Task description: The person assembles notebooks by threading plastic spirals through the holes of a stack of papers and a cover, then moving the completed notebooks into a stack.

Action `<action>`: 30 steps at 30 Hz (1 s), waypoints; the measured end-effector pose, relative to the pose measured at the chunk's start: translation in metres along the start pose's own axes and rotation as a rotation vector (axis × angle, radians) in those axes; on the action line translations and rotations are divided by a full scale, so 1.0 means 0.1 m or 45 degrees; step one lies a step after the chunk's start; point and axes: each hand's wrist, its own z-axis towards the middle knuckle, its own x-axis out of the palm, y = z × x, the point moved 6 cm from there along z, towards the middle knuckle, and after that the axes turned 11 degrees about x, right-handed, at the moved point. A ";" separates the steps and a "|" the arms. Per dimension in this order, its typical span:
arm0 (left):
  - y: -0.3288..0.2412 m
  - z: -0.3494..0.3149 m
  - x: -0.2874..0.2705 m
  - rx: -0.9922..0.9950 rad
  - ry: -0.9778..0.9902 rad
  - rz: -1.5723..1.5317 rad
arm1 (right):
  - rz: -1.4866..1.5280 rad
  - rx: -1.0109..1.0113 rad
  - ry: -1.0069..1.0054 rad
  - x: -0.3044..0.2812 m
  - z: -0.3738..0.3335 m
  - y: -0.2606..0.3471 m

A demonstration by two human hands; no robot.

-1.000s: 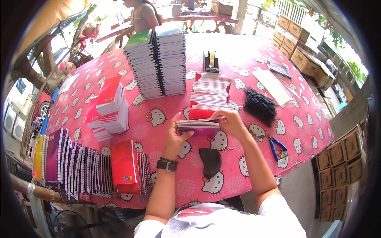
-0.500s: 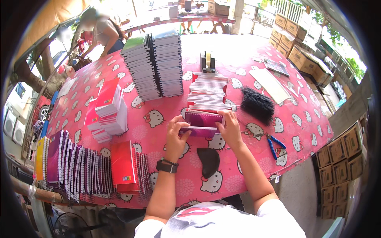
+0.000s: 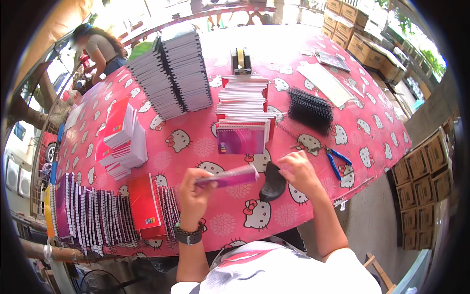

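My left hand (image 3: 196, 188) is closed around one end of a thin purple notebook (image 3: 230, 177), held edge-up above the table in front of me. My right hand (image 3: 299, 172) has its fingers bent at the upper edge of a black half-moon-shaped pad (image 3: 273, 182), which is tilted up; the fingertips appear to pinch it. Beyond both hands, another purple notebook (image 3: 241, 140) leans at the front of a row of white-paged notebooks (image 3: 245, 105).
Black spiral coils (image 3: 311, 111) and blue-handled pliers (image 3: 338, 162) lie to the right. At left are red notebooks (image 3: 117, 125), spiral-bound notebooks (image 3: 98, 210) and tall bound stacks (image 3: 183, 71). A tape dispenser (image 3: 241, 62) stands behind the row. Another person (image 3: 100, 49) bends at far left.
My left hand has drawn one purple notebook away from the row toward me. My right hand has left the notebooks and come down to the black pad, now raised and shifted right.
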 end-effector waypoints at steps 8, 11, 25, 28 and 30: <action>0.29 -0.37 0.50 -0.406 -0.170 -0.502 | 1.446 0.260 0.024 0.51 -0.15 0.63; -0.04 -0.35 0.31 -0.036 -0.369 0.209 | 1.325 0.175 -0.143 0.58 -0.17 0.73; -0.62 -0.20 0.50 0.584 0.071 0.754 | -0.257 -0.039 -0.499 -0.04 0.67 -0.45; -0.51 -0.24 0.44 0.564 0.078 0.776 | -0.207 0.054 -0.285 0.00 0.73 -0.58; -0.53 -0.23 0.47 0.606 0.085 0.781 | -0.090 0.190 -0.336 -0.19 0.73 -0.54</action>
